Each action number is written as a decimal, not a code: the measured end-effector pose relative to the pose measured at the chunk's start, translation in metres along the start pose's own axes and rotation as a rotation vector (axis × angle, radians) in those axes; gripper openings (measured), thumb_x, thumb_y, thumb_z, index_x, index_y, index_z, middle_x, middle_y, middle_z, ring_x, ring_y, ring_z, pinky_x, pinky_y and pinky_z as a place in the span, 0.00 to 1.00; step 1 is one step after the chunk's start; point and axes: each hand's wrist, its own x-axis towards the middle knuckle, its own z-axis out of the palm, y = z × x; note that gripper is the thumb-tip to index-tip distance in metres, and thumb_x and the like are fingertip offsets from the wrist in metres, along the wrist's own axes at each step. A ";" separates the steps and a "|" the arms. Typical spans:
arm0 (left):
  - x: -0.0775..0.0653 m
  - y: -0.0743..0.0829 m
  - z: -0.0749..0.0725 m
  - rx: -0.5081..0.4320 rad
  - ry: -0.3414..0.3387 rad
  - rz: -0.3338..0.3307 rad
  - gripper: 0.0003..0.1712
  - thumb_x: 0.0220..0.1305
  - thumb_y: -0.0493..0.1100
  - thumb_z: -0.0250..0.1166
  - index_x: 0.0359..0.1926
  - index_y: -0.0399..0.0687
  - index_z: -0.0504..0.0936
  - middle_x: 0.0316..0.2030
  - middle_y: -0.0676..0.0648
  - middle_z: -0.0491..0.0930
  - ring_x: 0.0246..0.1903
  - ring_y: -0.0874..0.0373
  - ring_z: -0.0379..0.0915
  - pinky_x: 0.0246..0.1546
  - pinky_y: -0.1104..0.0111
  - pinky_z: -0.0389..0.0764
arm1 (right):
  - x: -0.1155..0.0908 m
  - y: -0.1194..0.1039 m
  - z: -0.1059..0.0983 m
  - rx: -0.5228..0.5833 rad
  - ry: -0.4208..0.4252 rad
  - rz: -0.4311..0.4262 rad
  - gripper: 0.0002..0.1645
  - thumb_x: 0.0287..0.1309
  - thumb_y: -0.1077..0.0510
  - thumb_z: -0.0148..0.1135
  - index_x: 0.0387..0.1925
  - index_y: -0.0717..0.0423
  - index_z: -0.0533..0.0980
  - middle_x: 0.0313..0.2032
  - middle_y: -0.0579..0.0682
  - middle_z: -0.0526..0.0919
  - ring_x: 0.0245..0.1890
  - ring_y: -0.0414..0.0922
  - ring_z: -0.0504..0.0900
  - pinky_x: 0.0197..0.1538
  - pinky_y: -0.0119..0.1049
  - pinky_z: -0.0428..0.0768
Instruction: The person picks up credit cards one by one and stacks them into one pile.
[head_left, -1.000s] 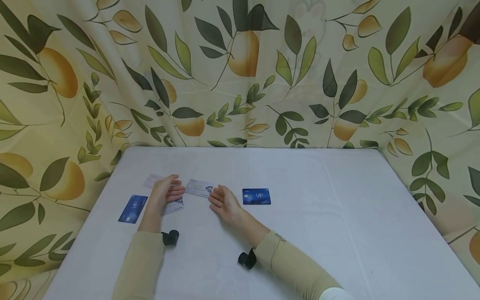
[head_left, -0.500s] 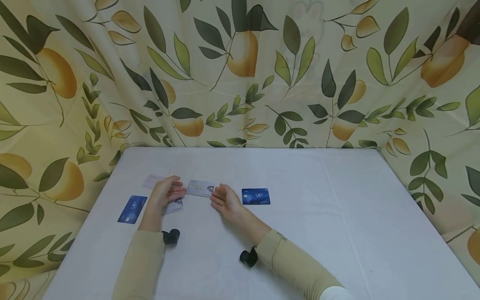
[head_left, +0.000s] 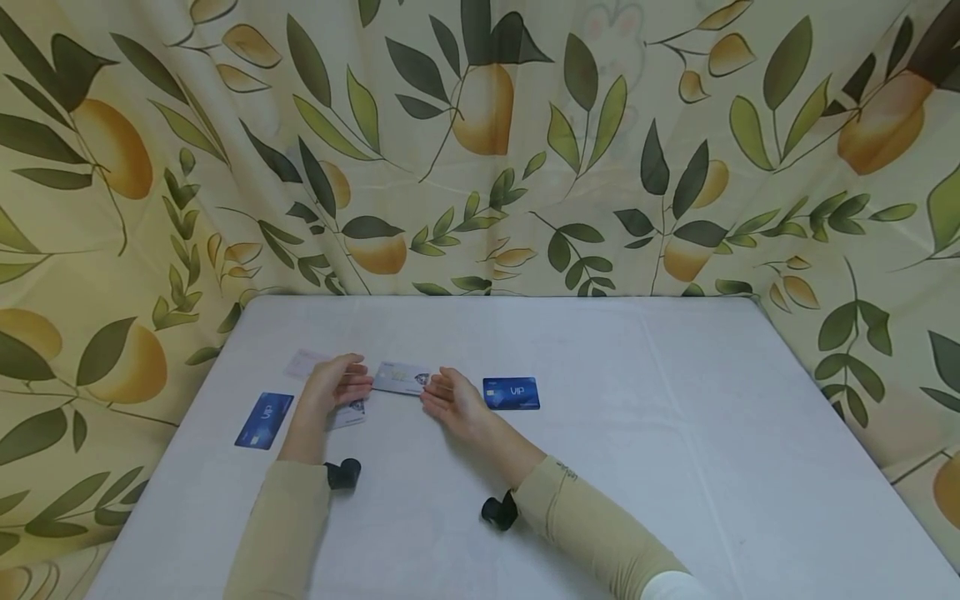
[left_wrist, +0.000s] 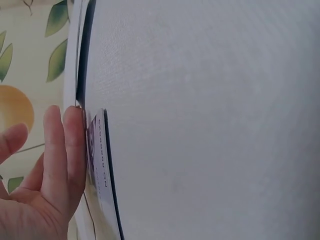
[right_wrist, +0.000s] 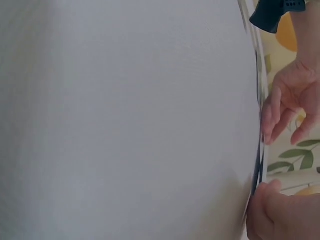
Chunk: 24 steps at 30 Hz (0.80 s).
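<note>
Where a pale card (head_left: 400, 377) sits left of centre frame, left hand (head_left: 330, 387) and right hand (head_left: 459, 406) flank it, probably steadying its ends; both keep fingers loosely straight, unclenched.

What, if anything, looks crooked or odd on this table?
The blue VIP card by the person's left hand is turned, its lettering running sideways, while the other blue VIP card, by the right hand, lies nearly straight. The pale card between the hands slants only slightly. No spill or damage shows.
</note>
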 end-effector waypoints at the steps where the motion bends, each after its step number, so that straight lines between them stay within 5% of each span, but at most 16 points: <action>1: 0.000 0.000 0.000 0.003 0.001 -0.001 0.29 0.64 0.44 0.53 0.59 0.26 0.64 0.26 0.44 0.81 0.26 0.58 0.80 0.39 0.66 0.82 | 0.000 -0.001 0.000 0.002 0.002 0.004 0.31 0.68 0.54 0.40 0.62 0.75 0.54 0.59 0.70 0.60 0.62 0.61 0.61 0.65 0.45 0.63; 24: 0.002 -0.002 0.003 0.104 -0.021 0.037 0.22 0.63 0.40 0.56 0.52 0.26 0.70 0.26 0.46 0.79 0.23 0.60 0.78 0.34 0.69 0.83 | 0.002 -0.008 -0.004 0.051 0.029 0.069 0.30 0.68 0.57 0.40 0.59 0.80 0.54 0.59 0.72 0.58 0.61 0.60 0.60 0.65 0.43 0.64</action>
